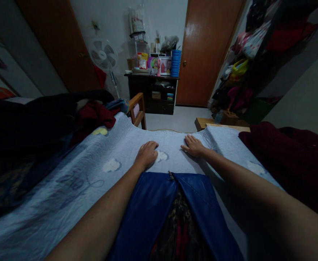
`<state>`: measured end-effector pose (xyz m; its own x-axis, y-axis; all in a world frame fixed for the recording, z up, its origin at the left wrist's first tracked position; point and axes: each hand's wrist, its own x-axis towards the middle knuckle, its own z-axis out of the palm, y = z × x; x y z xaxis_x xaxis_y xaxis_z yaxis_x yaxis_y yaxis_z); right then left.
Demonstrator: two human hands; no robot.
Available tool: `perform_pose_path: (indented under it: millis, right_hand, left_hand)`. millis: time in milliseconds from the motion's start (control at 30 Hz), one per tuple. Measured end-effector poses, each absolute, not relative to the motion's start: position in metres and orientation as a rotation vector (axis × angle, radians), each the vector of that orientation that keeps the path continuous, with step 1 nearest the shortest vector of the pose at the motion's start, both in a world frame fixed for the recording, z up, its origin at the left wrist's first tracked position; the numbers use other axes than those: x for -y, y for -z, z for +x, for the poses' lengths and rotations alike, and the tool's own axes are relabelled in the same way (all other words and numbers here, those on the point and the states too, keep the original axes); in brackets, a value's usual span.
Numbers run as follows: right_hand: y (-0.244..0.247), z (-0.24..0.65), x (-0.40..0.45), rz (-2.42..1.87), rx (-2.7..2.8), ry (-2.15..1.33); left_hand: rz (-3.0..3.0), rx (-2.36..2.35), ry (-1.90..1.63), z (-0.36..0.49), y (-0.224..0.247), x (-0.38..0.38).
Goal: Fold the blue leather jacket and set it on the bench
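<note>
A blue leather-look garment [155,203] lies on a pale blue bed sheet [172,139]. Its two front panels meet at a small zip end [171,175] at the far edge and part toward me, showing a dark patterned fabric [182,214] with red between them. Just beyond the garment's far left corner, my left hand [147,155] rests palm down on the sheet, fingers slightly bent and holding nothing. My right hand [193,145] lies flat on the sheet farther out to the right, fingers spread, apart from the garment.
Dark clothes [39,134] and a red cloth [97,115] are heaped on the left. A maroon blanket [289,159] lies at right. Past the bed stand a wooden chair [139,108], a fan [103,54], a dark cabinet [153,92], a wooden box [201,123] and hanging clothes [256,40].
</note>
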<state>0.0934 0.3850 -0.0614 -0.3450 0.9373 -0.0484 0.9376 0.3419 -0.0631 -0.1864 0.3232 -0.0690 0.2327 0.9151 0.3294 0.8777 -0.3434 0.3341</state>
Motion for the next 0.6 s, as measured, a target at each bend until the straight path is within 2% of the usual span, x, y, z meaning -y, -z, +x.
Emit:
perform_pose_path:
  millis: [133,267,433,600]
  right_hand:
    - [0.072,0.097,-0.35,1.564,-2.727,0.151]
    - [0.067,0.108,-0.372,1.473,-2.801,0.112]
    - [0.057,0.094,-0.418,1.975,-2.512,0.061]
    - [0.059,0.061,-0.418,1.542,-2.921,0.122]
  left_hand:
    - [2.398,-1.757,-0.726,-0.185,0.068,-0.322]
    - [2.406,-1.756,-0.741,-0.185,0.069,-0.322]
    - [2.415,-1.739,-0.742,-0.187,0.07,-0.323]
    - [2.392,-1.753,-0.724,-0.186,0.068,-0.322]
